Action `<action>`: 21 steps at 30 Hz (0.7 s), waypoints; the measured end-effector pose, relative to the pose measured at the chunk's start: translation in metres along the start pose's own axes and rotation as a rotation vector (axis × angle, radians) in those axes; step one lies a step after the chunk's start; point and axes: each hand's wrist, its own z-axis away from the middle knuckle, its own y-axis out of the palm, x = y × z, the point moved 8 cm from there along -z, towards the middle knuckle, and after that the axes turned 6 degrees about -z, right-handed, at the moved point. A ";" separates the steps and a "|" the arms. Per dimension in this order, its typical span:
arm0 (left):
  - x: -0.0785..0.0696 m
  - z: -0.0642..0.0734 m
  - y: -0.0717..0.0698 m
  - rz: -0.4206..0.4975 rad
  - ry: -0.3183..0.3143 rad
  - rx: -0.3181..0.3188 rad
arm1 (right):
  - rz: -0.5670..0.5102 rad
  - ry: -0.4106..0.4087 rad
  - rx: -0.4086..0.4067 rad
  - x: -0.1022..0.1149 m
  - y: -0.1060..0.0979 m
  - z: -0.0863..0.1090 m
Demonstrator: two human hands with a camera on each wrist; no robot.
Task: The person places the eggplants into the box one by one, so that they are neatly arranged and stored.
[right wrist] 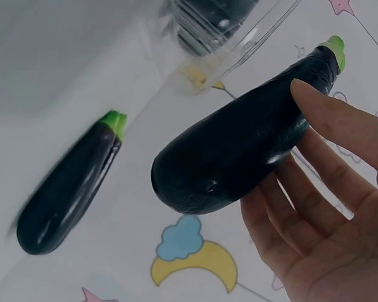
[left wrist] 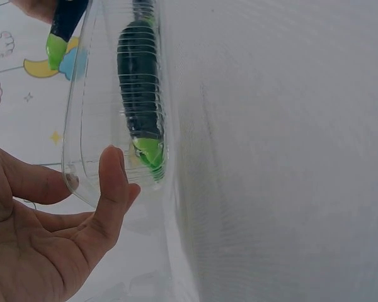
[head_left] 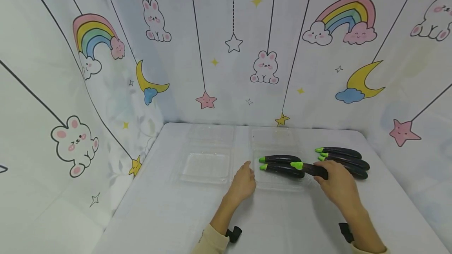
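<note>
Two eggplants in clear tray; right grip clamped on third eggplant, left grip pinching tray; apparently loading, next needs lowering.

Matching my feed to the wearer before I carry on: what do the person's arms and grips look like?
The left grip and right grip are bare, with no gloves. The left sleeve is cream with a small dark mark, too small to read; the right sleeve is also cream. A small black attachment shows at the left wrist and another at the right. No cables are visible.
</note>
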 end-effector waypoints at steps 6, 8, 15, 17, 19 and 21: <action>0.000 0.000 0.001 -0.002 0.002 0.005 | -0.015 -0.024 -0.004 0.007 0.003 -0.001; 0.000 0.000 0.000 -0.002 0.004 0.004 | -0.019 -0.025 -0.003 0.010 0.005 -0.001; -0.001 0.000 0.000 -0.008 0.007 0.002 | -0.033 -0.034 0.002 0.017 0.011 -0.003; 0.000 0.000 -0.001 -0.009 0.006 0.000 | -0.038 -0.037 0.000 0.019 0.012 -0.003; 0.000 0.000 -0.001 -0.007 0.007 -0.001 | -0.038 -0.036 0.001 0.020 0.015 -0.004; 0.000 0.000 -0.001 -0.005 0.009 -0.002 | -0.042 -0.035 0.002 0.022 0.016 -0.004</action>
